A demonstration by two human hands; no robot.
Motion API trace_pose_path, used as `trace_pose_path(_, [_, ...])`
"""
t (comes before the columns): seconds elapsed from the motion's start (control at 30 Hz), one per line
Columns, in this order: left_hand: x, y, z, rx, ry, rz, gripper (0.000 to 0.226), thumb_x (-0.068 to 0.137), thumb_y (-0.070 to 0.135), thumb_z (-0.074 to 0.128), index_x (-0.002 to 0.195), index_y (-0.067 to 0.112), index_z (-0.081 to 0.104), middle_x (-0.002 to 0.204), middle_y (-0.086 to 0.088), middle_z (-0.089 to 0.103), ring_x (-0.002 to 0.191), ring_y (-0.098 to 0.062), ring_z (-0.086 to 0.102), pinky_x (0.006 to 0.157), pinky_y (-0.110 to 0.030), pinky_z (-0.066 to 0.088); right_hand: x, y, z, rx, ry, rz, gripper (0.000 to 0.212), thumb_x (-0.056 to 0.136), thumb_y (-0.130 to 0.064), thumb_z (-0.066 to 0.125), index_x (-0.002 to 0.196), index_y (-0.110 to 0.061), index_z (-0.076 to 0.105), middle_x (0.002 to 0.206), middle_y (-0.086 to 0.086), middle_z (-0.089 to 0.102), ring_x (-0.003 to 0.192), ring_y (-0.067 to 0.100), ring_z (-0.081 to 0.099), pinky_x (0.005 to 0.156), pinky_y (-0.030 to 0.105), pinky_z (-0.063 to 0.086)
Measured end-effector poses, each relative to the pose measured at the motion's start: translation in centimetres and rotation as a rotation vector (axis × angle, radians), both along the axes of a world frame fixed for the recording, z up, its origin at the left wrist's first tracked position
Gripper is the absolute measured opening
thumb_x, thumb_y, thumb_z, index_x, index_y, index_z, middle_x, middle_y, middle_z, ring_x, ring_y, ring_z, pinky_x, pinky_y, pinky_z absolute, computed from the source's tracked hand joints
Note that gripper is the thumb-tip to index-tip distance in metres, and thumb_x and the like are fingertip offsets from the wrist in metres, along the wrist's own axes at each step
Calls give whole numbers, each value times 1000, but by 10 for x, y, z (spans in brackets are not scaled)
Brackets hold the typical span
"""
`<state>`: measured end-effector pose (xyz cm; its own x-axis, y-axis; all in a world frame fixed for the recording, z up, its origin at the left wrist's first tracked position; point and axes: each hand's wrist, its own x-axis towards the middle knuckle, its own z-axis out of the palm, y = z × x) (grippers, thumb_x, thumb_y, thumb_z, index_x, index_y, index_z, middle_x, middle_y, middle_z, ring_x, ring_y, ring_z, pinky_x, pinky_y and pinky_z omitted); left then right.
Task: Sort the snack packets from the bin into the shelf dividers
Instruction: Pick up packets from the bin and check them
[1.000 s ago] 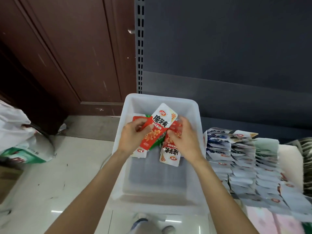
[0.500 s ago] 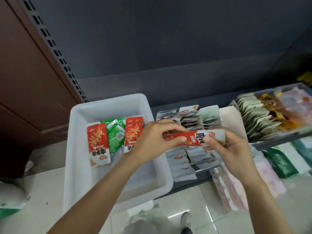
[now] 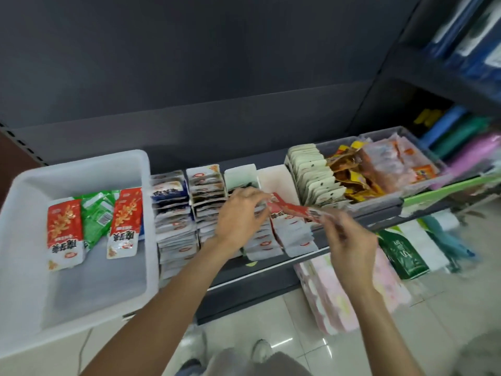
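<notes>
Both hands hold a red and white snack packet (image 3: 291, 210) over the white shelf dividers (image 3: 273, 176). My left hand (image 3: 241, 213) pinches its left end. My right hand (image 3: 349, 237), blurred, grips its right end. The packet hangs just above the rightmost rows of white packets (image 3: 287, 237). On the left, the white plastic bin (image 3: 81, 164) holds two red packets (image 3: 65, 232) and green packets (image 3: 95, 215) between them.
More rows of blue and dark packets (image 3: 176, 213) fill the left dividers. A grey tray (image 3: 374, 204) to the right holds cream, yellow and orange packets. Pink and green bags (image 3: 401, 253) lie on the lower right. My shoes (image 3: 260, 351) stand on the tiled floor.
The view swung right from the bin to the shelf. Both hands lifted a red packet out of the bin and carried it right, over the dividers.
</notes>
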<state>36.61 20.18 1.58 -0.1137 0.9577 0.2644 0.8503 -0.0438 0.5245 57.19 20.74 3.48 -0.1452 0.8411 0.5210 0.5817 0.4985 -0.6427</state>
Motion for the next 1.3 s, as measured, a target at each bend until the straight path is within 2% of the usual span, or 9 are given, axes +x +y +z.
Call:
trace_pose_path(0.1, [10, 6, -8, 15, 179, 43, 23, 87, 28, 64, 108, 22, 70, 108, 3, 64, 104, -20, 51, 92, -35, 44, 7, 18, -14, 101, -221, 52, 19, 84, -3, 66, 100, -12, 71, 88, 2, 73, 68, 17, 67, 59, 25, 53])
trace_pose_path(0.2, [23, 9, -12, 11, 253, -1, 24, 81, 30, 68, 104, 24, 71, 103, 5, 66, 100, -21, 53, 87, -37, 46, 8, 25, -24, 168, -442, 151, 42, 67, 9, 76, 101, -15, 72, 83, 4, 72, 66, 21, 68, 53, 24, 52])
trace_pose_path(0.3, [30, 6, -15, 28, 259, -13, 27, 73, 26, 74, 100, 27, 72, 94, 8, 69, 91, -20, 56, 79, -34, 43, -3, 32, -33, 183, -531, 244, 52, 61, 8, 76, 107, -15, 71, 97, 1, 72, 82, 18, 68, 64, 24, 55])
trace_pose_path(0.5, [28, -1, -17, 87, 246, 6, 38, 67, 27, 78, 103, 27, 69, 91, 8, 71, 87, -18, 58, 78, -26, 31, -21, 41, -41, 155, -544, 212, 38, 63, 5, 77, 96, -13, 72, 92, 2, 69, 76, 22, 65, 50, 28, 55])
trace_pose_path(0.67, [27, -8, -20, 137, 263, 22, 19, 74, 29, 72, 94, 26, 72, 86, 8, 71, 86, -18, 63, 79, -27, 30, -34, 42, -46, -12, -653, 190, 33, 60, 5, 81, 88, -11, 73, 97, 7, 67, 73, 24, 67, 51, 30, 57])
trace_pose_path(0.8, [8, -31, -4, 303, 153, 130, 19, 87, 33, 57, 97, 26, 72, 89, 12, 70, 89, -9, 59, 82, -25, 36, -36, 23, -28, -20, -419, 190, 23, 77, -2, 71, 98, -10, 71, 106, 6, 68, 78, 23, 68, 59, 33, 57])
trace_pose_path(0.97, [-54, -96, 14, 577, 13, 382, 21, 89, 22, 54, 86, 11, 72, 75, 6, 67, 76, -1, 53, 74, -21, 39, -75, -9, 11, -152, 28, 451, 21, 92, -14, 55, 108, -18, 68, 104, -14, 66, 92, -2, 60, 79, 11, 47])
trace_pose_path(1.1, [-133, -153, 4, 327, 52, 642, 19, 87, 32, 52, 88, 16, 62, 65, 5, 57, 67, -13, 51, 66, -28, 37, -135, -32, 20, -520, 0, 758, 30, 93, -13, 58, 112, -34, 62, 104, -23, 65, 92, -1, 63, 76, 11, 48])
trace_pose_path(1.3, [-245, -191, -37, -192, -34, 847, 54, 80, 22, 72, 127, 5, 52, 114, -20, 58, 103, -40, 53, 82, -45, 44, -260, -69, 14, -409, -330, 958, 29, 93, -14, 54, 119, -24, 62, 117, -9, 61, 98, 1, 57, 83, 15, 47])
